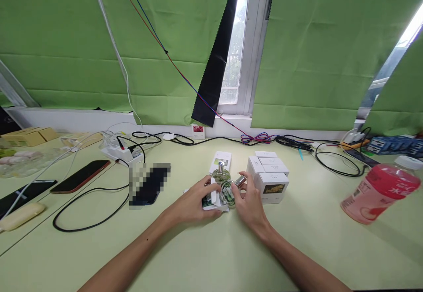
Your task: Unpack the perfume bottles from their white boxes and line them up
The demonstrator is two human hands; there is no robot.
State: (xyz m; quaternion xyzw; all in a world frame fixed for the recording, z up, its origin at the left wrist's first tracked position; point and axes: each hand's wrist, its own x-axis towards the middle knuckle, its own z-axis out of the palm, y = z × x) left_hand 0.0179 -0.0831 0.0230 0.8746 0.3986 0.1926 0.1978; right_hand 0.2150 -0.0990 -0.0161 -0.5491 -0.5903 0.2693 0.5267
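My left hand (194, 199) is wrapped round a small white box (216, 201) whose end flaps stand open, towards the right. Fingers of my right hand (249, 201) hold a round glass bottle (228, 193) with a silver cap, tilted to the upper right, at the mouth of that box. Just behind them a second round bottle (221, 174) stands upright with a silver cap. A flat white box (220, 157) lies behind it. Close to the right of my right hand is a group of several white boxes (271, 181), the front one with a picture on its side.
A pink bottle (376, 192) leans at the right. Phones (81, 176) and a looped black cable (89, 228) lie at the left, near a white power strip (117, 151). More cables (294, 143) run along the wall. A small white box (198, 132) stands at the table's back.
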